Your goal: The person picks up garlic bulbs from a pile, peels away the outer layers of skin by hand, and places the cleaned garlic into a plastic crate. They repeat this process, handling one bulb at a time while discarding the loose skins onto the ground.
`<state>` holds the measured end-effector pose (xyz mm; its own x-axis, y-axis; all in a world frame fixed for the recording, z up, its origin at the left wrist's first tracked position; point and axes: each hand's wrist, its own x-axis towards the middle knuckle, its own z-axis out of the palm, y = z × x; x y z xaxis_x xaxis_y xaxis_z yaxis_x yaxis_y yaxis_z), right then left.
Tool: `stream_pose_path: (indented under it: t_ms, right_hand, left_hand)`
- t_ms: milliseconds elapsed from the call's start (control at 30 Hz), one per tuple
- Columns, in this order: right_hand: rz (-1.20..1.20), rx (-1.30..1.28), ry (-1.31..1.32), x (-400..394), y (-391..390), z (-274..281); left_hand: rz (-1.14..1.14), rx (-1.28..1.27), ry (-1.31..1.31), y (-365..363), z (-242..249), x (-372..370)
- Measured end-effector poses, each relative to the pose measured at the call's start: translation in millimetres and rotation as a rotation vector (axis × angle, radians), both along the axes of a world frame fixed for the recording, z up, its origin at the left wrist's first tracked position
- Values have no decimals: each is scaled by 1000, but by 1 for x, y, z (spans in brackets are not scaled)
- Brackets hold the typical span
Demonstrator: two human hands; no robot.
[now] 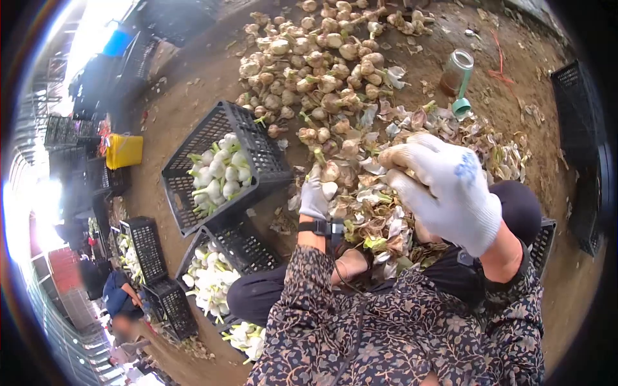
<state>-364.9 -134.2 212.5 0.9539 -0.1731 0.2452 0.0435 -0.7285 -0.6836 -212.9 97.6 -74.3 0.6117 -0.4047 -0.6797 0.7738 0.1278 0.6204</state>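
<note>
My left hand [313, 198], in a white knit glove, is closed around a garlic bulb [330, 172] with a short green stem. My right hand [447, 186], gloved too, is raised over the litter of skins with its fingers curled in. Its fingertips are brown with dirt, and whatever they may pinch is hidden. Below and between the hands lie loose garlic skins [386, 222]. Beyond them spreads a big heap of unpeeled garlic bulbs [309, 61] on the ground.
A black crate [267, 151] of cleaned white garlic stands tilted at left, with another crate [244, 241] of garlic below it. A jar [456, 72] with a green lid stands at upper right. More black crates [576, 109] line the right edge. A person [119, 293] works at far left near a yellow bucket [123, 151].
</note>
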Motion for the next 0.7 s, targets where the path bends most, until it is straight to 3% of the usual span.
stream_pose_path:
  t_ms: [33, 167, 267, 400, 433, 500, 700]
  right_hand:
    - [19, -28, 17, -1, 6, -5]
    - [109, -73, 132, 3, 27, -24]
    - [187, 345, 42, 6, 47, -34]
    - [264, 825, 403, -13, 69, -10]
    - [303, 969, 401, -19, 77, -8]
    - [307, 1016, 384, -30, 89, -5]
    - [214, 1120, 495, -44, 102, -18]
  left_hand:
    - [-18, -118, -133, -5, 22, -12]
    - [32, -406, -62, 0, 121, -53]
    - [35, -544, -119, 14, 163, -86]
    - [-39, -588, -426, 27, 212, -119]
    - [-11, -512, -502, 29, 221, -125]
    - [45, -357, -648, 31, 235, -136]
    - [0, 280, -1468, 51, 230, -147]
